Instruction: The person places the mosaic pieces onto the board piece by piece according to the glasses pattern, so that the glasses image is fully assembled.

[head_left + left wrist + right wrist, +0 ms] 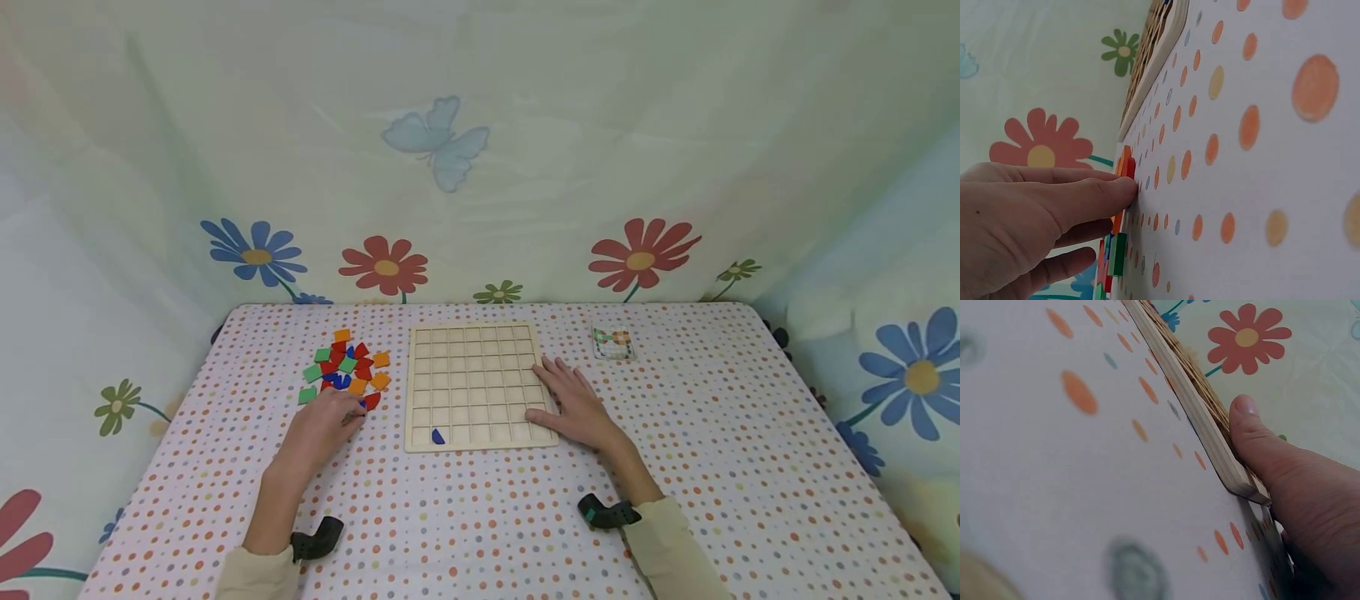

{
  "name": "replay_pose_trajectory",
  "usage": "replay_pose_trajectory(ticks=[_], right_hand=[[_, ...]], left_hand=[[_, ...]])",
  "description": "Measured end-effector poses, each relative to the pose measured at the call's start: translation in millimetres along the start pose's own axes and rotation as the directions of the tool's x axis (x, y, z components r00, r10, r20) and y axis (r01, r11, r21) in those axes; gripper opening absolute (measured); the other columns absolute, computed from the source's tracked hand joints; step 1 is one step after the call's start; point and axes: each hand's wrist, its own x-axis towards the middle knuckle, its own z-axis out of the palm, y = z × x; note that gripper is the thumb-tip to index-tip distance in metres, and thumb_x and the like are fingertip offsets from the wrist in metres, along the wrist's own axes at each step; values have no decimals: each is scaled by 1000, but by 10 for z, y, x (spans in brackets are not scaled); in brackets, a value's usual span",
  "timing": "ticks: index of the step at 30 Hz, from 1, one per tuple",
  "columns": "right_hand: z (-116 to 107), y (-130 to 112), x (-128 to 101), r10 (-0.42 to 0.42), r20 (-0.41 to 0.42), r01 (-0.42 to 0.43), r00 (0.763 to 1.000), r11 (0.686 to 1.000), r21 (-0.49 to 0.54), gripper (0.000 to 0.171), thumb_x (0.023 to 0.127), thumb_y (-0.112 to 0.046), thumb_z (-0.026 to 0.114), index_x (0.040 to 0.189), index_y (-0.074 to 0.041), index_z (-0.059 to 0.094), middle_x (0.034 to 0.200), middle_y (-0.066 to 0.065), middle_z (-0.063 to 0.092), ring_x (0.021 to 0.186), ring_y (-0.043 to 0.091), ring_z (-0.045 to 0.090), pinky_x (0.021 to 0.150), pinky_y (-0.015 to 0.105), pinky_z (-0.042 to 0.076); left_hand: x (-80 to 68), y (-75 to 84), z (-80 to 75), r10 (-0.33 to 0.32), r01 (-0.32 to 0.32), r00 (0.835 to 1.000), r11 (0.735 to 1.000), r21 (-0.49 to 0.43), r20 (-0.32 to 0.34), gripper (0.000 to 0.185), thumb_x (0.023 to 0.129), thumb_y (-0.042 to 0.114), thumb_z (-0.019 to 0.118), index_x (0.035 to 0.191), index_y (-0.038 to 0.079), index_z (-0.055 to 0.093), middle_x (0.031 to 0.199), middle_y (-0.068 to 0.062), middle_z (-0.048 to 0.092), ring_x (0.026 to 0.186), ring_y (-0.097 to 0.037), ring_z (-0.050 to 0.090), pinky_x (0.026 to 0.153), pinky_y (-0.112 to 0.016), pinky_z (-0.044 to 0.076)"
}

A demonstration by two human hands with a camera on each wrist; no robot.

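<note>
Tiles (pixel 347 371): pinch just one from the near edge with left hand (pixel 324 421), fingertips already on it; keep flat, relaxed right hand (pixel 573 404) steadying board (pixel 480 386)

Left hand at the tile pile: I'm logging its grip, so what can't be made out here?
- Head view: left hand covers its own fingertips, hiding any tile held.
- Left wrist view: fingertips meet the coloured tiles edge-on; which one is touched is unclear.
- Card: its picture is too small.
</note>
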Motion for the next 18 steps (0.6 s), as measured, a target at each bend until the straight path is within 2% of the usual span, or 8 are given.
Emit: replay_pose_trajectory(ticks=[5, 11, 15, 18], right_hand=[[40, -14, 2, -14, -10, 15, 1000, 1000, 15, 85, 85, -49, 67, 152, -11, 32, 161, 15, 22, 150, 37, 15, 120, 57, 7], [82, 0, -12, -17, -6, 17, 1000, 1000, 14, 84, 86, -49, 66, 152, -11, 32, 161, 15, 22, 150, 38, 15, 120, 58, 8], [58, -8, -5, -12, 0, 12, 1000, 1000, 13, 85, 86, -49, 66, 152, -10, 31, 161, 15, 21, 150, 38, 14, 120, 58, 7], [13, -11, 4, -3, -5, 3, 1000, 1000, 2, 85, 86, -50, 66, 152, -9, 31, 161, 16, 21, 150, 39, 14, 120, 58, 7]], left_hand=[[-35, -4, 0, -18, 19, 1000, 999, -39, 12, 9, 82, 12, 77, 91, 9, 76, 99, -5, 74, 98, -23, 64, 85, -40, 57], [-72, 5, 8, -30, 32, 999, 997, -76, 23, 6, 81, 11, 77, 86, 12, 74, 91, -2, 71, 84, -16, 63, 80, -36, 58], [-55, 21, 1, -21, 21, 1000, 996, -91, -1, 8, 81, 12, 78, 88, 12, 74, 90, -1, 71, 81, -14, 62, 78, -34, 58], [-5, 107, 14, 0, -4, 999, 994, -111, -34, 9, 82, 13, 77, 90, 12, 74, 94, -1, 71, 85, -14, 64, 79, -33, 58]])
